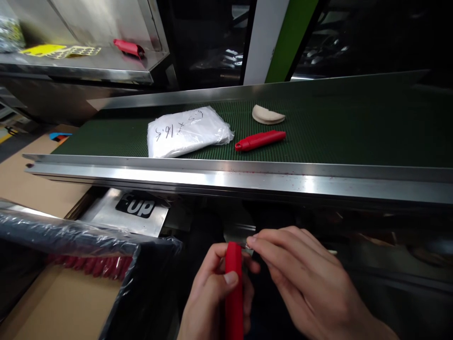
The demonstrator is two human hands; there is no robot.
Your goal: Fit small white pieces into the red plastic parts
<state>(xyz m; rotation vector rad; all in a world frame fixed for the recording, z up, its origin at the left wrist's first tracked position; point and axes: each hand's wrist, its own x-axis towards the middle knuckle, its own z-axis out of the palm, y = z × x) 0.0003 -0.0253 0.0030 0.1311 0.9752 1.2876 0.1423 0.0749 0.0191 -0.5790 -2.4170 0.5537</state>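
Red, a long piece (234, 309) is resting in the left hand (208, 297) in the head view, that hand wrapping around it; the right hand (307, 274) is pinching a tiny shiny bit (247, 246) beside its upper end. Beyond, a green belt (336, 137) is carrying another red piece (262, 140).

The piece (233, 300) in your left hand (208, 293) is plain red. On the far side, your belt (336, 127) is dark green with fine ribbed lines, and the packet (189, 133) on it is white (the handwriting (181, 126) is black). The half-round piece (267, 116) is cream. At far left, the sheet (43, 49) is yellow.
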